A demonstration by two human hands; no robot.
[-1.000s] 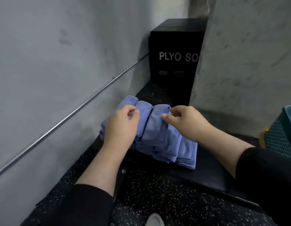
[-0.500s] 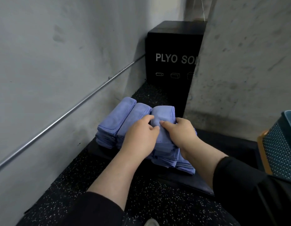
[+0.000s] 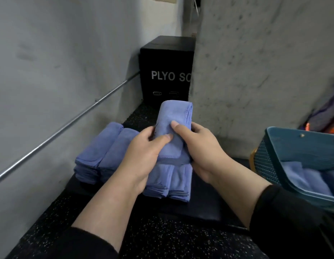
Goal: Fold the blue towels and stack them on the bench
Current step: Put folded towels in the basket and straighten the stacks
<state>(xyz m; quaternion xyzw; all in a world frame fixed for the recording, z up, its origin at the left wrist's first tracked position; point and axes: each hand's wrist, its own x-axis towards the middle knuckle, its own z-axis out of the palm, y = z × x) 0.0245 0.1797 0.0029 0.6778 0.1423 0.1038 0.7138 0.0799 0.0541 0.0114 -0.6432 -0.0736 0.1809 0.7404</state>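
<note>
I am holding one folded blue towel [image 3: 173, 128] between both hands, lifted above the row of stacks. My left hand [image 3: 143, 156] is gripping its left edge, fingers curled under the cloth and the thumb pressing on top. My right hand [image 3: 201, 152] is wrapping around the right edge, thumb lying across the upper face and the other fingers tucked beneath, out of sight. The towel is pointing away from me, its far end tilting up toward the black plyo box [image 3: 166, 68] lettered "PLYO SO".

Under my hands the folded towel stacks [image 3: 104, 156] are sitting side by side on the black bench [image 3: 203, 202], two stacks showing to the left of my left wrist and two more showing just below the held towel. The leftmost stack is lying near the grey wall [image 3: 50, 62], where a metal rail [image 3: 68, 128] is running along at a slant.

To my right a teal basket [image 3: 293, 150] is standing at the bench's end, with more blue cloth [image 3: 308, 178] lying inside it. A concrete pillar [image 3: 256, 62] is rising behind the bench, and speckled black flooring [image 3: 162, 240] is spreading in front.
</note>
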